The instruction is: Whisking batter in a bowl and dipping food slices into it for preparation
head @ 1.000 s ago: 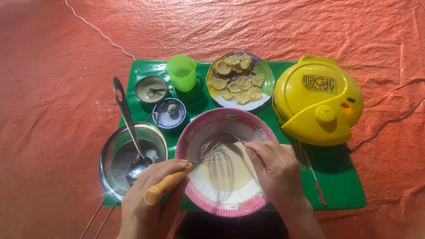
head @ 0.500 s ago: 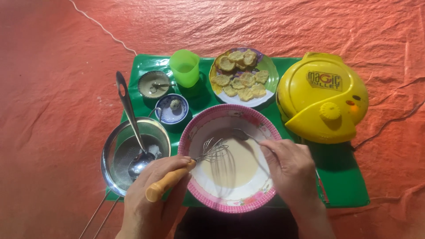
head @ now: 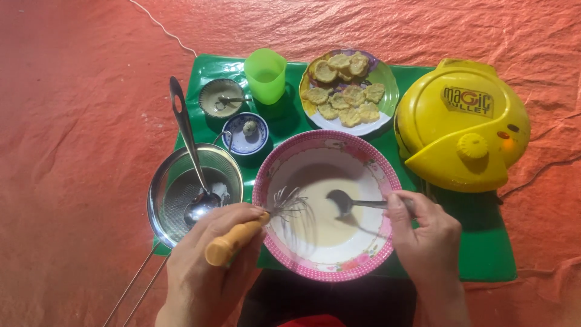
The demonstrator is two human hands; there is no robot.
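Nearest to us, our left hand (head: 209, 266) is closed around the wooden handle of a whisk (head: 254, 227), whose wires dip into the pale batter (head: 327, 218). Our right hand (head: 426, 239) grips the handle of a spoon (head: 351, 203), its dark bowl resting in the same batter. Between the two hands sits the pink-rimmed bowl (head: 327, 272) that holds the batter, on a green mat (head: 484, 254). Just left of the bowl lies a metal sieve (head: 175, 181) with a ladle (head: 190, 157) resting in it. Farther off we see a small blue dish (head: 245, 136), a small grey bowl (head: 221, 97), a green cup (head: 266, 75) and a plate of fried pieces (head: 348, 91). At the far right stands a yellow appliance (head: 460, 124) on the orange surface (head: 72, 121).
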